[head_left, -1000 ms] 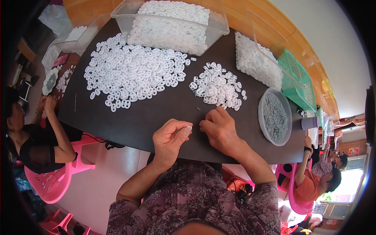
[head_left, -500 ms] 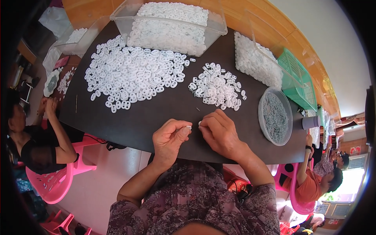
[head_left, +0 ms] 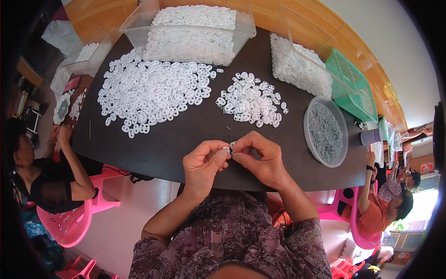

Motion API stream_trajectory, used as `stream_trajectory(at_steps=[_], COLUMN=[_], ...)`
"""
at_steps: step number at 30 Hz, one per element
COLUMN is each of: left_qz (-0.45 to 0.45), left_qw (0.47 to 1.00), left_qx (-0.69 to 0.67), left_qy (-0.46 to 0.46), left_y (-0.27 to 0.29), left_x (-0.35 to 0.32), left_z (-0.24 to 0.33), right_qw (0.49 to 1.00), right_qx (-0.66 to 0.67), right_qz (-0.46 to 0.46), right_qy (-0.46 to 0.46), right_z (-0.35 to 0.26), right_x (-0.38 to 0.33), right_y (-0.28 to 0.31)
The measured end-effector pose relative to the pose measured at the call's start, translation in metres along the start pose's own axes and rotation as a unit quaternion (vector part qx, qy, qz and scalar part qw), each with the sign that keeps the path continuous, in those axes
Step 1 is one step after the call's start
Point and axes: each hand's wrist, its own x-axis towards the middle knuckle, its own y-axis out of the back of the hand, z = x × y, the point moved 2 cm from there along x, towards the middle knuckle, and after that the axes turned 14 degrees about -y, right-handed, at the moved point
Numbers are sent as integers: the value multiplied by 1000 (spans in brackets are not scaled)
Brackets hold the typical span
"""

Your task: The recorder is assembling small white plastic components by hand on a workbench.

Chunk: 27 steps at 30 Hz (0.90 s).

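small white plastic piece (head_left: 227, 149) | pinched in left hand (head_left: 203, 166) grip | right hand (head_left: 262, 158) grip closed on it too

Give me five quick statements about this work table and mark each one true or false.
1. Both hands pinch one small white piece between them. True.
2. The left hand rests in the round dish. False: it is at the table's near edge, touching the right hand.
3. The round clear dish holds grey metal bits. True.
4. The big pile of white rings lies right of the small pile. False: it lies left.
5. The green basket sits at the table's left end. False: right end.
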Motion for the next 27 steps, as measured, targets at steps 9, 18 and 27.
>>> stream_trajectory(at_steps=[9,18,27], left_qz=[-31,-42,-48], left_qw=[999,995,965], left_qx=[21,77,198], left_qy=[10,-36,-165], left_y=[-5,-7,-10], left_x=[-3,-3,-6], left_z=[0,0,-5], right_qw=[999,992,990], right_qx=[44,88,116], right_qz=[-15,-44,-22], right_qy=[8,-77,-75], right_z=[4,6,6], right_x=[-1,-2,-4], right_y=[4,5,0])
